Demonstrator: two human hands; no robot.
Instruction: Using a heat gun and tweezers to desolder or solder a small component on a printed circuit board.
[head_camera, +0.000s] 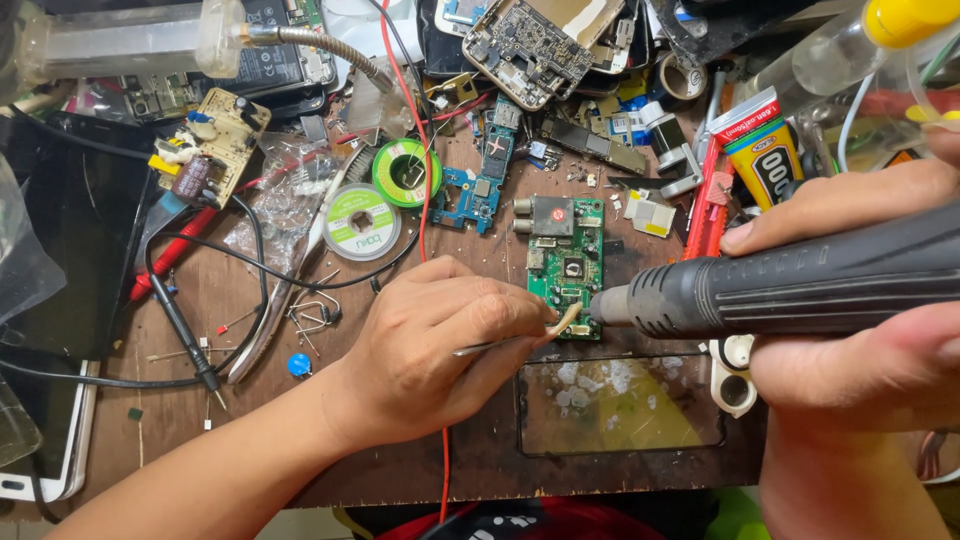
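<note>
My left hand (440, 340) pinches thin metal tweezers (520, 335) whose tips touch the lower edge of a small green circuit board (566, 265) lying mid-table. My right hand (850, 290) grips a black hot-air tool (780, 285) held level, its nozzle (605, 306) pointing left at the same lower corner of the board, right beside the tweezer tips. A worn glass panel (620, 405) lies on the table just below the board.
Two solder spools (362, 222) (407, 172), a blue phone board (488, 170), a tan power board (215, 140), red and black probe leads (175, 260), a red wire (428, 200), a glue tube (762, 150) and several opened phones (530, 40) crowd the wooden table (200, 440).
</note>
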